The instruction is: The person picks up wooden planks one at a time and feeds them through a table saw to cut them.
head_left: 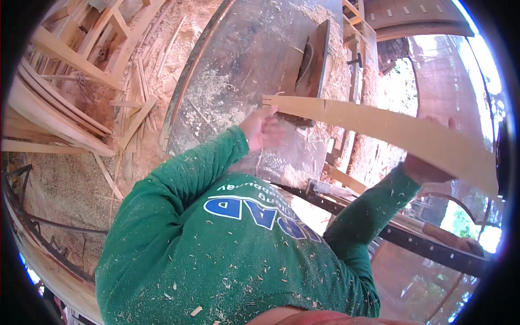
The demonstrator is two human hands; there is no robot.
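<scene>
A long, pale, curved wooden board (374, 122) crosses from the centre to the right, its narrow end at the left. My left hand (262, 129) pinches that narrow end at its lower corner, with the other fingers loosely spread and blurred below. Near the board's wide end, my right hand (430, 165) grips it from the lower edge; part of this hand is hidden behind the wood. Under the narrow end, a dark wooden fence (319, 65) stands on the dusty worktable (249, 49).
Wooden frames (76, 57) and curved strips (59, 116) lie at the left among loose offcuts (138, 122). Shavings cover the floor and table. A dark metal rail (433, 254) runs at the lower right. A large brown panel (444, 81) stands at the upper right.
</scene>
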